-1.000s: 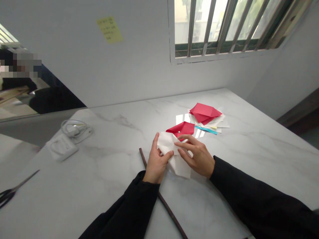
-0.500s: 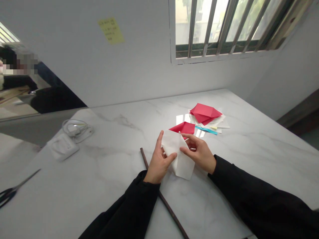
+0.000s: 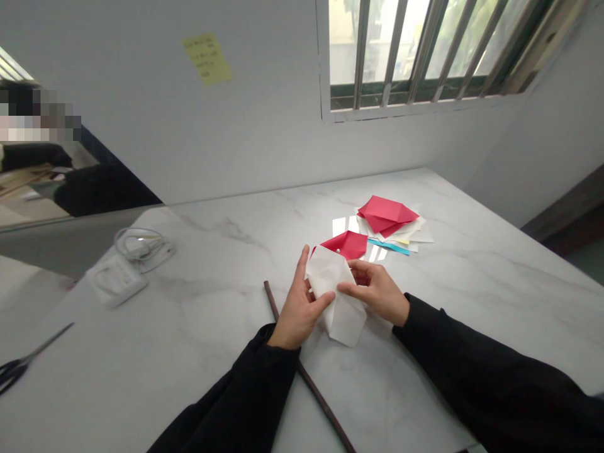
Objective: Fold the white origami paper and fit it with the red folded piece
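A folded sheet of white paper (image 3: pixel 348 318) is held up above the table between both hands. My left hand (image 3: pixel 302 305) grips its left side, thumb across the front and fingers mostly behind. On the right edge, my right hand (image 3: pixel 377 286) pinches the paper with its thumb in front; the other fingers are partly hidden behind it. Just beyond the paper lies a folded red paper (image 3: pixel 352 244), partly covered by it, with a small shiny dot near its lower edge. Under my left forearm runs a thin dark brown stick (image 3: pixel 321 397).
A pile of red paper (image 3: pixel 387 212) and white sheets lies at the back right, with a blue strip (image 3: pixel 394 247) in front. Scissors (image 3: pixel 28 362), a white charger (image 3: pixel 116 280) and a coiled cable (image 3: pixel 144 244) are on the left. A person sits beyond the partition.
My right hand's fingers have slid slightly down the paper's right edge, and its thumb sits closer to the left thumb. The paper's lower end has shifted a little.
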Demonstrator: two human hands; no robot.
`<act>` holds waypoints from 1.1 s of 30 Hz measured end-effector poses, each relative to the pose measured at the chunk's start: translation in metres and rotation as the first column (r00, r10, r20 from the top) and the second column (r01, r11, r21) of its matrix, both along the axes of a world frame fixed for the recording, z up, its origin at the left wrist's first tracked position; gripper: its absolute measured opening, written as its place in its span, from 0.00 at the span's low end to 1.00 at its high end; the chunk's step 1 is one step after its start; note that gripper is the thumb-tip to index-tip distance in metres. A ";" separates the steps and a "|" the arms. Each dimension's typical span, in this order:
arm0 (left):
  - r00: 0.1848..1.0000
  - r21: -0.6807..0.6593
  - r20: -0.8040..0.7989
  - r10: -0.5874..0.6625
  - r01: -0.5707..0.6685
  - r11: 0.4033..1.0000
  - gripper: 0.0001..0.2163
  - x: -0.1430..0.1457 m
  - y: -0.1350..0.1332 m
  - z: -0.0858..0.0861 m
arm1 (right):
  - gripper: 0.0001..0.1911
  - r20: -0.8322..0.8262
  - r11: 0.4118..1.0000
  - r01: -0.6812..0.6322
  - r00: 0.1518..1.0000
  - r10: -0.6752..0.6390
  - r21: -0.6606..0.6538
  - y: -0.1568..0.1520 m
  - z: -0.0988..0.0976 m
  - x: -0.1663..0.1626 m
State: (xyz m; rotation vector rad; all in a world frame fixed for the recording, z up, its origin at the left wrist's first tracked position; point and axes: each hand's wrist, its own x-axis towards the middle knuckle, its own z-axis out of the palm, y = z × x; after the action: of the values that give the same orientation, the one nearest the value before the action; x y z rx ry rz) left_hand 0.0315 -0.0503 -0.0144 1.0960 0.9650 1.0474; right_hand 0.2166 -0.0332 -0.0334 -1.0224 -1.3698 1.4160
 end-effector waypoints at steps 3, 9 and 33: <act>1.000 0.001 0.003 0.008 -0.008 1.000 0.54 0.000 0.000 -0.002 | 0.24 -0.032 1.000 0.002 0.999 -0.003 -0.014 -0.001 0.000 -0.001; 0.999 0.011 -0.043 0.022 -0.021 1.000 0.52 0.000 0.000 -0.003 | 0.25 -0.041 0.999 -0.019 0.999 0.017 -0.045 -0.001 0.000 -0.001; 0.997 -0.112 0.004 0.077 -0.076 0.991 0.34 0.001 0.003 -0.010 | 0.27 -0.166 0.984 0.055 0.983 -0.083 -0.167 -0.002 0.008 -0.001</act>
State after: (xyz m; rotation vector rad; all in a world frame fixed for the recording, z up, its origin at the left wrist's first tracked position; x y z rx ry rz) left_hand 0.0322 -0.0474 -0.0240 0.9682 1.0537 1.0462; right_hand 0.2154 -0.0355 -0.0250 -1.0147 -1.0982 1.5452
